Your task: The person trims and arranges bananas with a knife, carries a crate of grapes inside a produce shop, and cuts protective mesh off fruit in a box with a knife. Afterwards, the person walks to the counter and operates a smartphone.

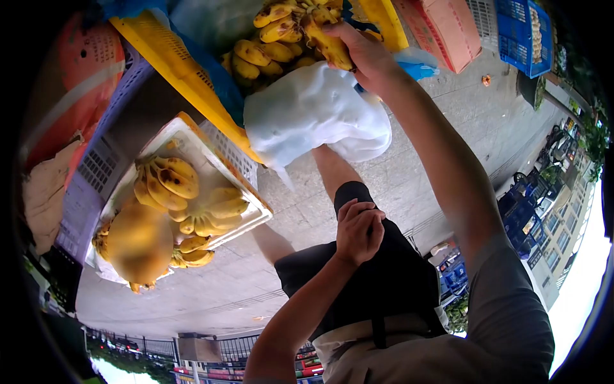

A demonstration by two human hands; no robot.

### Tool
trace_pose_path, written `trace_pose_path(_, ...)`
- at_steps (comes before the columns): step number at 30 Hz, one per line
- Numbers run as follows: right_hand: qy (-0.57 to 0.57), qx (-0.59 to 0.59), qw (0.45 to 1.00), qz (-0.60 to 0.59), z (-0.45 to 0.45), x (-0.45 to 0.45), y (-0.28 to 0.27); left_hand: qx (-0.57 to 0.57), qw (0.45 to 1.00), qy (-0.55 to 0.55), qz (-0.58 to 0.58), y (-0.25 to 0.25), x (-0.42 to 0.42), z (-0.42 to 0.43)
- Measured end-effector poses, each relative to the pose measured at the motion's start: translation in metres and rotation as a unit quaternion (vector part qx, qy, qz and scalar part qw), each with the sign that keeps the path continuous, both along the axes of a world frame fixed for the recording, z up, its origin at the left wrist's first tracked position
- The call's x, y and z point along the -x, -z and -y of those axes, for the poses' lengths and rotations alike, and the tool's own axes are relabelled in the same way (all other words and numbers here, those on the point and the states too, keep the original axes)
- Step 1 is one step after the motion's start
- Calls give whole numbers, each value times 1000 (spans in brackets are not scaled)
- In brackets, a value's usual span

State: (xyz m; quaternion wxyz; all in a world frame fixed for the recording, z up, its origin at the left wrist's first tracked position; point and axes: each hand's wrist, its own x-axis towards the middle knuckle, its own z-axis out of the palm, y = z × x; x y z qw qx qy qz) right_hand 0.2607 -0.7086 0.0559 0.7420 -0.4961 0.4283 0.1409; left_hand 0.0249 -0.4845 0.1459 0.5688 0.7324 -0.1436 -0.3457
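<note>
At the top, my right hand (371, 57) is closed on a spotted yellow banana bunch (327, 41) over a yellow crate (185, 73) lined with blue plastic. More bananas (252, 54) lie in this crate, beside a crumpled whitish plastic bag (300, 105) that hangs over its edge. My left hand (359, 230) rests near my dark shorts, its fingers curled in, with nothing visible in them. To the left, a white foam box (259, 206) holds several banana bunches (167, 182). A yellow shape in the same box is blurred.
A purple crate (83, 211) and a red container (83, 77) stand at the left. At the upper right are a red carton (441, 32) and a blue crate (524, 38). Grey paving (448, 102) runs below. Vehicles and a building show at the far right.
</note>
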Motion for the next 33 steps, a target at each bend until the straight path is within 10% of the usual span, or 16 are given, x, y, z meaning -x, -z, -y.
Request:
trace_pose_path(5,10,-94,988,125,-21,19,-41,2,1000,-9,0,-1,5,0)
trace_pose_path(12,-37,78,975,-207,-67,18,-21,-1,1000,-11,-2,0,4,-6)
trace_pose_path(16,-160,62,985,-5,-108,-42,0,6,1000,-27,-6,2,1,-4)
trace_pose_path(18,-368,236,890,126,-109,-78,21,17,999,-34,-6,4,-4,-3)
trace_pose_path(27,-395,489,767,129,-49,-212,103,25,987,-157,15,16,-57,5)
trace_pose_path(29,-396,655,603,225,-25,-245,150,21,983,-180,15,19,-63,8)
trace_pose_path(33,-455,690,527,200,-17,-278,197,18,975,-219,12,21,-71,14)
